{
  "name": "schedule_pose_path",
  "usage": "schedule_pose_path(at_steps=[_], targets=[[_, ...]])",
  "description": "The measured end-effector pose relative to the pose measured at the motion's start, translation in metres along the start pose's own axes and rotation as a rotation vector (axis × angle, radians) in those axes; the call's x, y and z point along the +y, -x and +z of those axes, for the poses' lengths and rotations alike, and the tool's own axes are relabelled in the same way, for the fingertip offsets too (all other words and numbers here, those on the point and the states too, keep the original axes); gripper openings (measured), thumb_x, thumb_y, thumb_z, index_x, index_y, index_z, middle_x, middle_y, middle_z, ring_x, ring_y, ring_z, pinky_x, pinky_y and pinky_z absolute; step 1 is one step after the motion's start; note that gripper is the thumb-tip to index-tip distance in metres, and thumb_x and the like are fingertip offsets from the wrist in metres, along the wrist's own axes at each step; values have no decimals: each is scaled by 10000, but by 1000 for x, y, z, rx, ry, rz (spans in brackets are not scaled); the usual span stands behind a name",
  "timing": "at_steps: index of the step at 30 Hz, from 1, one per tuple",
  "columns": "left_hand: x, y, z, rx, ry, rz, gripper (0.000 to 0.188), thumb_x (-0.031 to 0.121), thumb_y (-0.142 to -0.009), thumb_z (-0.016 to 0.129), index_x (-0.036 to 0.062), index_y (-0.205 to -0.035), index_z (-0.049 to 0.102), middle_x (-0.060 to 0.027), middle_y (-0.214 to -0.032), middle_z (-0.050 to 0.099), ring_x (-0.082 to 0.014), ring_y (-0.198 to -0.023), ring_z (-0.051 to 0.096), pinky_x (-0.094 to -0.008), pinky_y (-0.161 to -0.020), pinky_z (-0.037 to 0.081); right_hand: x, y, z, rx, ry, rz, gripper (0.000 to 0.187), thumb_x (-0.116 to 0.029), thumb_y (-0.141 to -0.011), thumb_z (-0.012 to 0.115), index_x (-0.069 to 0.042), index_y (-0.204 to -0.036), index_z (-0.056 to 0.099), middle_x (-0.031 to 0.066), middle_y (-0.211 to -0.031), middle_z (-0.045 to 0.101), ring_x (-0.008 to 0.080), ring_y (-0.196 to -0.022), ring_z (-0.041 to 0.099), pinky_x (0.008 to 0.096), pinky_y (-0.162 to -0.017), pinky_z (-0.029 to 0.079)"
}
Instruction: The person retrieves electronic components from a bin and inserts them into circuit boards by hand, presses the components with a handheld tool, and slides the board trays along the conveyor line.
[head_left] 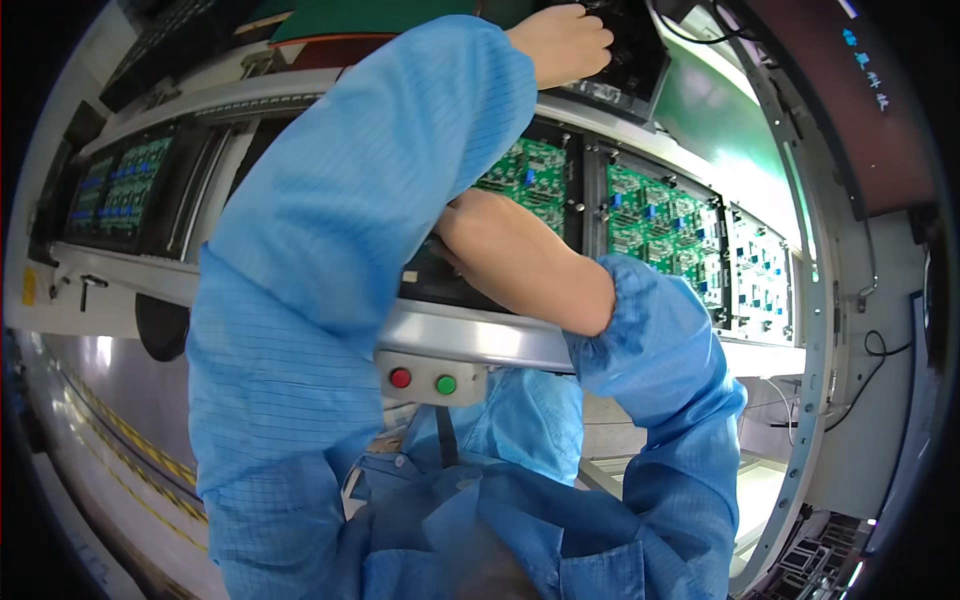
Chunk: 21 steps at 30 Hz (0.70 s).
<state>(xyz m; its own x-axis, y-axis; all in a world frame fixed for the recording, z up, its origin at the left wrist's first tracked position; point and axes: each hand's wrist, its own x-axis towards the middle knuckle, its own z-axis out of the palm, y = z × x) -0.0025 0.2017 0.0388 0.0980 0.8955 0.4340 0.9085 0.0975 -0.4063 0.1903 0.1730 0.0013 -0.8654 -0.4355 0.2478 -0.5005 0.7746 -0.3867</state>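
My left arm stretches up and across to the right. At its end, my left hand (pixel 566 46) is closed, fingers curled down at a black bin of dark parts (pixel 625 60) beyond the line; what the fingers hold, if anything, is hidden. My right hand (pixel 480 225) reaches leftward under the left sleeve, by a black fixture (pixel 440 280), and its fingers are hidden behind that sleeve. Just beyond it, a green circuit board (pixel 540 180) with blue components sits in a black frame, partly covered by my arms.
More framed green circuit boards (pixel 665 220) stand to the right, with a lighter-framed one (pixel 762 270) beyond. Further boards (pixel 125 190) lie at the far left. A metal rail (pixel 480 338) runs along the front, above a red button (pixel 401 378) and a green button (pixel 446 384).
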Motion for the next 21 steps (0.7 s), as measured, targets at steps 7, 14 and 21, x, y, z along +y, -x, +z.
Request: schedule_pose_path(at_steps=[7,14,21], targets=[[3,-42,34,-433,-18,-158,138,143,-838,632,75,-887,741,-118,-937,726,-260,-930,704,-391,-769,543,45,42,-62,60,-59,280,249,-34,-762,708,29,-999,669,194,-843,669,359,-749,643,402,-700,511],[-9,-53,59,-354,-49,-211,166,103,-843,601,58,-892,754,-129,-926,741,-284,-895,725,-401,-724,574,59,38,-49,10,-244,389,299,-112,-800,740,47,-1042,665,195,-786,662,255,-700,641,362,-697,506],[-10,-59,69,-299,-24,-189,173,102,-848,591,46,-885,750,-151,-902,735,-288,-883,727,-409,-726,579,64,31,-36,-50,-263,491,299,-88,-815,725,79,-1056,664,235,-929,707,273,-864,709,351,-800,537]])
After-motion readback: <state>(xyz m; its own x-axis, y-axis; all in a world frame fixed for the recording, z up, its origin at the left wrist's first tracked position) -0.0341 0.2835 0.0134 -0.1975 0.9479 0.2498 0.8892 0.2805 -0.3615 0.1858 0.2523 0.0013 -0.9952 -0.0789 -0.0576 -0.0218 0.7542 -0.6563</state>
